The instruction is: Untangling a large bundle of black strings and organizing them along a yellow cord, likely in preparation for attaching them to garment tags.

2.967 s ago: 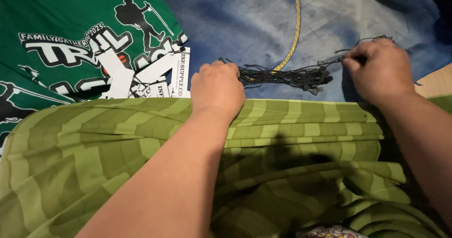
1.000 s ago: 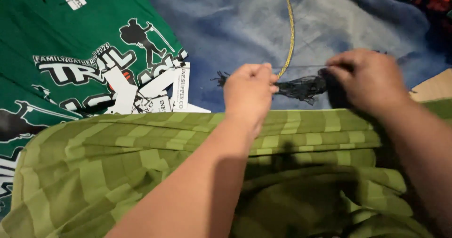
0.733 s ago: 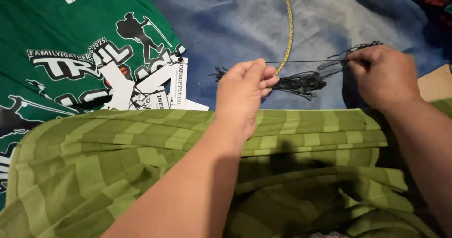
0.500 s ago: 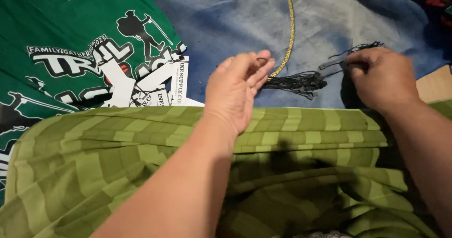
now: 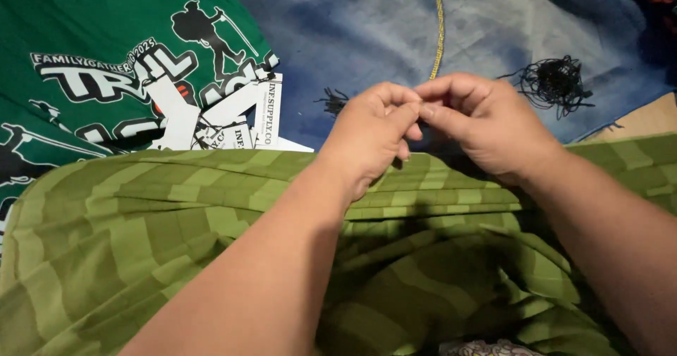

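My left hand (image 5: pixel 374 134) and my right hand (image 5: pixel 486 120) meet fingertip to fingertip above the far edge of a green striped cloth (image 5: pixel 176 236). Both pinch thumb against forefinger at the same spot, on a thin black thread that barely shows there. A frayed black thread end (image 5: pixel 331 102) pokes out on the blue cloth just left of my left hand. A loose tangle of black thread (image 5: pixel 553 81) lies on the blue cloth to the right, apart from my right hand.
The striped cloth covers my lap across the whole near side. A dark green printed T-shirt (image 5: pixel 106 60) lies at the left, with white printed paper pieces (image 5: pixel 240 120) on it. Behind my hands a yellow cord (image 5: pixel 438 25) runs over a blue-grey cloth (image 5: pixel 352 25).
My hands have come together from about a hand's width apart. The black thread tangle, held by my right hand before, now lies on the blue cloth at the right.
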